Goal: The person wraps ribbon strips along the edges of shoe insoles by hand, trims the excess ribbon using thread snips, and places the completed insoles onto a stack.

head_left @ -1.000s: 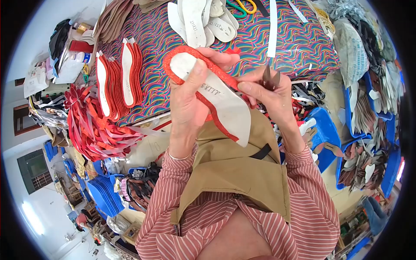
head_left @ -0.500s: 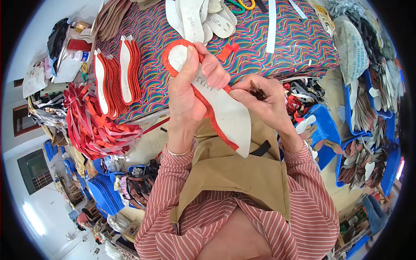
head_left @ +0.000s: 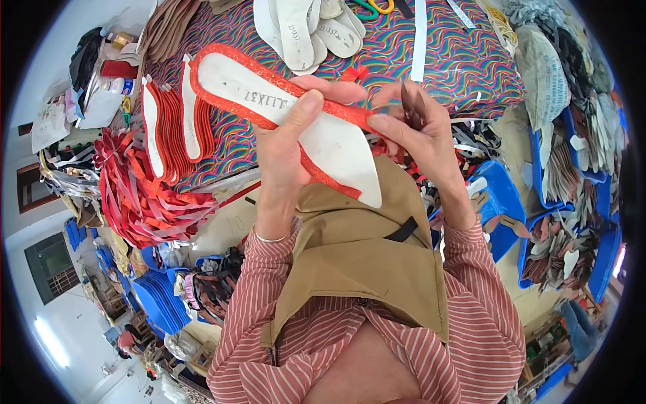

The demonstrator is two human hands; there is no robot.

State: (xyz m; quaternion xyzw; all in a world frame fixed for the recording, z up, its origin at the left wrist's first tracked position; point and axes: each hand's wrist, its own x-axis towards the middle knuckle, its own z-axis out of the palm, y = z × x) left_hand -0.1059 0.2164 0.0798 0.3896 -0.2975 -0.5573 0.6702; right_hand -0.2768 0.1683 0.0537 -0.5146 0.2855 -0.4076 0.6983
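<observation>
My left hand point(head_left: 281, 145) grips a white shoe insole point(head_left: 340, 153) around its middle, thumb on the printed face and fingers beneath. A glittery red strip point(head_left: 250, 65) runs along much of the insole's edge; the wide pointed end is bare at its tip. At the upper right edge, my right hand point(head_left: 429, 138) pinches the strip between thumb and finger. A dark pointed blade-like tool point(head_left: 412, 106) is also tucked in that hand, its lower part hidden by the fingers.
Red-edged insoles point(head_left: 161, 131) stand in stacks on the patterned tabletop point(head_left: 464, 64). Plain white insoles point(head_left: 296, 37) lie at the back, near green-handled scissors point(head_left: 365, 9). A red strip bundle point(head_left: 145, 195) hangs at the left. Blue bins point(head_left: 501, 202) stand at the right.
The insole has turned, its rounded end swinging left and showing more of its length. My left grip sits nearer its middle. My right hand has moved slightly up and right, and the strip there shows.
</observation>
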